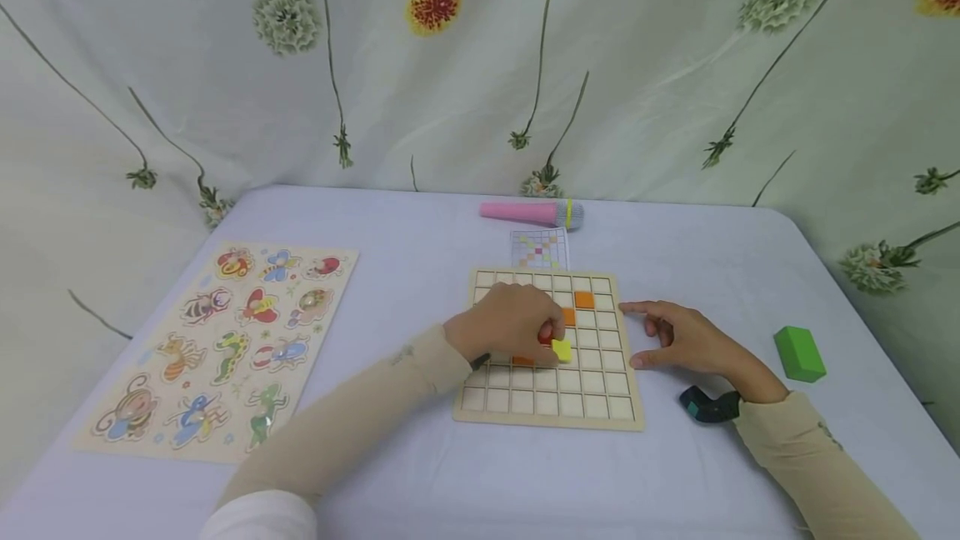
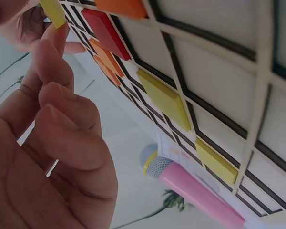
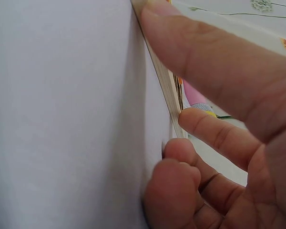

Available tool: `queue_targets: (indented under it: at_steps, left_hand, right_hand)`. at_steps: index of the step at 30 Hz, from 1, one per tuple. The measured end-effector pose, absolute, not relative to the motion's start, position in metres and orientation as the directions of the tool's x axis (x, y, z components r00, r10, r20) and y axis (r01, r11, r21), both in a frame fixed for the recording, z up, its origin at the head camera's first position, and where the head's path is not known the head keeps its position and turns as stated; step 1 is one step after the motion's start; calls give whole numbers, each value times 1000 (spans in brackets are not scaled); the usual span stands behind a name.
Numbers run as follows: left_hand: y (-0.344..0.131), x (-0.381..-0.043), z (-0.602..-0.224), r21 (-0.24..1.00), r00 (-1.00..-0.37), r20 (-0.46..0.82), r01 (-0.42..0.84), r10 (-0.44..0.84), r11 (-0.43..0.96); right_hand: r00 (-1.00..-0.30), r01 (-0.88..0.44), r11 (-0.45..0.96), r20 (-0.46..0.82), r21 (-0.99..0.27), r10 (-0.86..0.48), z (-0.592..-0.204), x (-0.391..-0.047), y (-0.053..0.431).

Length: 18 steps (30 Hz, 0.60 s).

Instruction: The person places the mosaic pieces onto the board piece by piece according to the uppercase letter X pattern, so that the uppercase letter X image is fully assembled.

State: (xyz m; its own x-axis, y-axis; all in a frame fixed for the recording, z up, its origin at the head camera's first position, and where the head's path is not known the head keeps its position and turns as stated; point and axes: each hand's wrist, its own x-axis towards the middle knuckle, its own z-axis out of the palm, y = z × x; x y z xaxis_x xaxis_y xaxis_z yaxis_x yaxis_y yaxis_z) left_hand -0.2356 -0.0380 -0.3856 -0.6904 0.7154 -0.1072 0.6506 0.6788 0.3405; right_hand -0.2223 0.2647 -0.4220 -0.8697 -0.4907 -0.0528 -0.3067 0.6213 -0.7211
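Observation:
My left hand is over the wooden grid board and pinches a yellow square tile between thumb and fingertips. In the left wrist view, a red tile, orange tiles and two other yellow tiles sit in the board's cells. Part of the board is hidden under the left hand in the head view. At the board's right edge, my right hand rests with its thumb and index fingertip against the rim, the other fingers bent toward the palm.
Behind the board lie a small pattern card and a pink toy microphone. To the left is an insect puzzle board. A green block stands right of the right hand. A flowered cloth hangs behind the table.

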Motion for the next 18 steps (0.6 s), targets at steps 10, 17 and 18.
queue_targets:
  at_steps: [10,17,18]
  left_hand:
    - [-26,-234,-389,293,-675,-137,672,725,680]
    - [-24,-233,-391,254,-678,-146,678,720,690]
    - [-24,-233,-391,257,-680,-148,675,718,692]
  right_hand:
    - [-870,-307,619,-50,-723,-490,-423,-223,265]
    - [-870,-308,617,-48,-725,-491,-423,-223,265]
    - [-871,-307,618,-49,-724,-490,-423,-223,265]
